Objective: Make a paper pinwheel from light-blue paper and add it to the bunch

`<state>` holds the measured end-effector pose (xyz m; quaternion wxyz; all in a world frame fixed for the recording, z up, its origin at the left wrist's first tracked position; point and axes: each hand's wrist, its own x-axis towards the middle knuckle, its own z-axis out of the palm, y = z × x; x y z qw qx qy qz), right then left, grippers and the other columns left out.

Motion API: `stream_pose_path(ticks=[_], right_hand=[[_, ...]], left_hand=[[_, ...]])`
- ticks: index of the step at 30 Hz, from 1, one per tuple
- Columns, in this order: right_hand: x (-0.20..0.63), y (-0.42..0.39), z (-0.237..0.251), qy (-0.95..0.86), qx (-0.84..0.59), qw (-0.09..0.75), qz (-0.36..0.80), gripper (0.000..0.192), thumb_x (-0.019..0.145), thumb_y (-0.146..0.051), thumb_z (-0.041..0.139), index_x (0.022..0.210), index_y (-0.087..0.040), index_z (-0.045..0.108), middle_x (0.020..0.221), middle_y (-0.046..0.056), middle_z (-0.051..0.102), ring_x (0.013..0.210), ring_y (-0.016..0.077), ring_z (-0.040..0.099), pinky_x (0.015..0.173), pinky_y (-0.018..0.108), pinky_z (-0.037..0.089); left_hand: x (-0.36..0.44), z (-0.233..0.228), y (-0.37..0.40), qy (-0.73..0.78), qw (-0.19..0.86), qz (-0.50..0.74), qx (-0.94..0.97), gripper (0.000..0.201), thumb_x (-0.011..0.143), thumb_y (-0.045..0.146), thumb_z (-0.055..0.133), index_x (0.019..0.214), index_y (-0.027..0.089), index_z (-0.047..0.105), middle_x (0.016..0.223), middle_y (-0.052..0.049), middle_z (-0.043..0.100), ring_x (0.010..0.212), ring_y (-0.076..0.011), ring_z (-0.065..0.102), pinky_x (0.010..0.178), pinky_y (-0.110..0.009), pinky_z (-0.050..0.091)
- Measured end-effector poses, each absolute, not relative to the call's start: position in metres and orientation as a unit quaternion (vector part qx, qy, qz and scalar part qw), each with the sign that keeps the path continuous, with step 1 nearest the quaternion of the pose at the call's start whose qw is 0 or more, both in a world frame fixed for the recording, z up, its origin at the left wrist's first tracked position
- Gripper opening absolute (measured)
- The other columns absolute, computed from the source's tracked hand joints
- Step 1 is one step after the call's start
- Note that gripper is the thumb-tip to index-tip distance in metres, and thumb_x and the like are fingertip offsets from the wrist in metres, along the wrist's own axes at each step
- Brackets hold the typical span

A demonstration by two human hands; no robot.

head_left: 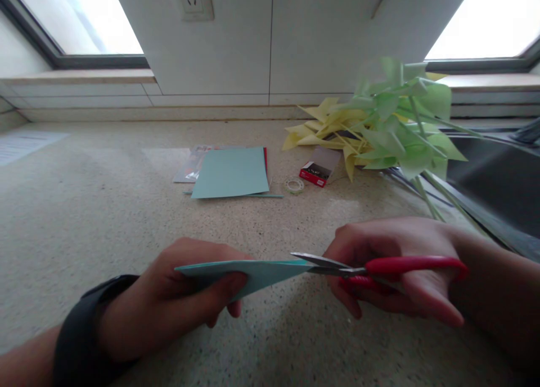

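A folded piece of light blue paper (265, 275) is pinched in my left hand (181, 297), thumb on the near face and fingers behind. My right hand (388, 263) has its thumb and fingers in the red handles of a pair of scissors (396, 265). The scissor blades are parted and point left, with the paper's right corner between them. Both hands are above the counter, toward its near side. Part of the paper is hidden by my left thumb and fingers.
Beyond my hands, a stack of light blue sheets (232, 173) lies on the speckled counter (105, 218). To its right are a tape roll (294, 185) and a small red box (314, 173). Yellow paper pinwheels (324, 122) and green ones (405, 117) lie beside the sink (498, 179).
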<state>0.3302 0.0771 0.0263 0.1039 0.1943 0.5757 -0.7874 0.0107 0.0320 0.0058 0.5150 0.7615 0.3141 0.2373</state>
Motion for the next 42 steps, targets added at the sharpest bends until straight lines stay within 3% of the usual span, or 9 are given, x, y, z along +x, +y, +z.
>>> stream_pose_path(ticks=[4, 11, 21, 33, 38, 42], right_hand=[[0.327, 0.078, 0.025, 0.579, 0.177, 0.092, -0.791, 0.066, 0.066, -0.066, 0.083, 0.098, -0.012, 0.064, 0.065, -0.005, 0.058, 0.050, 0.0075, 0.054, 0.044, 0.015, 0.045], [0.326, 0.073, 0.026, 0.580, 0.206, 0.095, -0.782, 0.075, 0.060, -0.077, 0.079, 0.093, -0.012, 0.062, 0.060, -0.006, 0.056, 0.044, 0.0064, 0.050, 0.040, 0.016, 0.040], [0.326, 0.073, 0.024, 0.579, 0.232, 0.086, -0.777, 0.075, 0.055, -0.078, 0.080, 0.088, -0.013, 0.062, 0.058, -0.006, 0.056, 0.041, 0.0062, 0.048, 0.037, 0.015, 0.036], [0.331, 0.072, 0.015, 0.574, 0.241, 0.082, -0.778, 0.076, 0.047, -0.078, 0.084, 0.083, -0.014, 0.064, 0.055, -0.006, 0.057, 0.039, 0.0081, 0.048, 0.034, 0.017, 0.033], [0.336, 0.071, 0.015, 0.590, 0.266, 0.096, -0.756, 0.069, 0.062, -0.076, 0.077, 0.090, -0.014, 0.065, 0.061, -0.005, 0.058, 0.045, 0.0076, 0.050, 0.040, 0.018, 0.041], [0.339, 0.070, 0.007, 0.544, 0.260, 0.083, -0.793, 0.072, 0.044, -0.073, 0.086, 0.082, -0.015, 0.064, 0.053, -0.006, 0.058, 0.036, 0.0083, 0.048, 0.031, 0.016, 0.033]], left_hand=[[0.013, 0.008, 0.032, 0.299, 0.499, 0.239, 0.777, 0.026, 0.101, 0.027, 0.052, 0.085, 0.020, 0.070, 0.066, 0.001, 0.066, 0.051, -0.0079, 0.058, 0.048, -0.013, 0.048], [0.016, 0.012, 0.032, 0.276, 0.451, 0.253, 0.811, 0.018, 0.098, 0.016, 0.055, 0.088, 0.021, 0.069, 0.069, 0.004, 0.068, 0.054, -0.0054, 0.059, 0.051, -0.010, 0.048], [0.019, 0.012, 0.033, 0.290, 0.430, 0.258, 0.815, 0.025, 0.098, 0.018, 0.053, 0.077, 0.019, 0.066, 0.064, 0.005, 0.065, 0.051, -0.0042, 0.057, 0.050, -0.009, 0.048], [0.018, 0.014, 0.032, 0.276, 0.424, 0.272, 0.818, 0.022, 0.097, 0.016, 0.053, 0.079, 0.019, 0.065, 0.065, 0.005, 0.066, 0.049, -0.0036, 0.057, 0.047, -0.008, 0.046], [0.018, 0.012, 0.031, 0.267, 0.419, 0.286, 0.819, 0.019, 0.095, 0.013, 0.055, 0.080, 0.019, 0.065, 0.067, 0.005, 0.067, 0.052, -0.0038, 0.059, 0.047, -0.007, 0.046], [0.018, 0.012, 0.030, 0.262, 0.423, 0.289, 0.818, 0.018, 0.095, 0.013, 0.055, 0.081, 0.019, 0.065, 0.067, 0.005, 0.068, 0.052, -0.0039, 0.060, 0.047, -0.008, 0.046]])
